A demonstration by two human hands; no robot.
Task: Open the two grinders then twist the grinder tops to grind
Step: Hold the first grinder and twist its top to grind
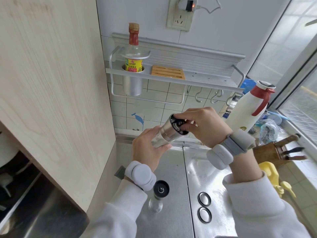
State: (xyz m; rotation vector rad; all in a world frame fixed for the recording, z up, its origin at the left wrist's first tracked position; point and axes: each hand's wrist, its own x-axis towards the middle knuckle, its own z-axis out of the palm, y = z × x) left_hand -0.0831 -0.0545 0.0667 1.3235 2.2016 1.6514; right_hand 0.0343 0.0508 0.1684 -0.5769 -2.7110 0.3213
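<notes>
Grips are both closed on the held grinder (169,130), which is tilted in the air above the table (171,169). Nearest, the second grinder (158,193) stands upright on the table just beside the left wrist, untouched. Two dark-rimmed rings (198,198), probably the removed caps, lie flat to its right. Farther out, the left grip (149,148) wraps the clear lower body, fingers curled round it. The right grip (204,126) pinches the exposed black end with curled fingertips. Expect a rigid, moderately heavy unit: the steel sleeve is smooth and likely slippery, and the clear section is likely breakable. Hold the body firmly in one grip, turn the opposite end with the other, and keep the unit over the table.
</notes>
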